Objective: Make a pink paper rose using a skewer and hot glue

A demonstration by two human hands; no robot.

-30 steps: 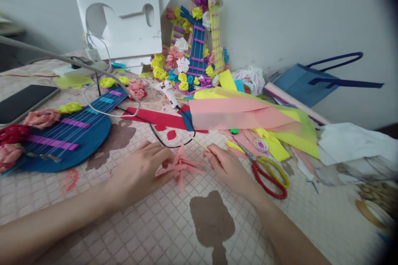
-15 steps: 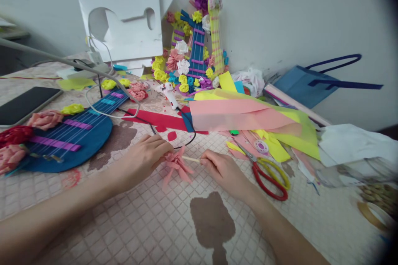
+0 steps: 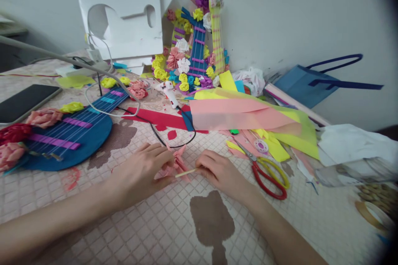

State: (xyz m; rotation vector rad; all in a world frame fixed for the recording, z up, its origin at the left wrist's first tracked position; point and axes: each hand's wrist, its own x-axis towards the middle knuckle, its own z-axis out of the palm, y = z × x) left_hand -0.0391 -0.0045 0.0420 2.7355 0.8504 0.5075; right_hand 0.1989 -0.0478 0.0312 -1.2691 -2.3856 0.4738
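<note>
My left hand [image 3: 147, 172] is closed on a pink crepe-paper flower [image 3: 178, 162], its pointed petals sticking out past the fingertips. A thin pale stick [image 3: 185, 172] crosses in front of the petals. My right hand [image 3: 219, 170] pinches the stick's right end between thumb and fingers. Its other end lies close to my left thumb; whether they touch I cannot tell. Both hands are low over the middle of the table. To the right of my right hand lie scissors [image 3: 270, 177] with red and yellow handles.
A blue paper guitar [image 3: 93, 132] with paper flowers lies left, near a dark phone [image 3: 26, 101]. Behind the hands are a white glue gun [image 3: 169, 94], red paper strips [image 3: 155, 118] and pink crepe paper [image 3: 239, 115]. A tape roll [image 3: 373, 215] sits far right.
The stick's left end has come out from the flower and swung down toward me, now in front of the petals. My left thumb has moved down and right, near that end.
</note>
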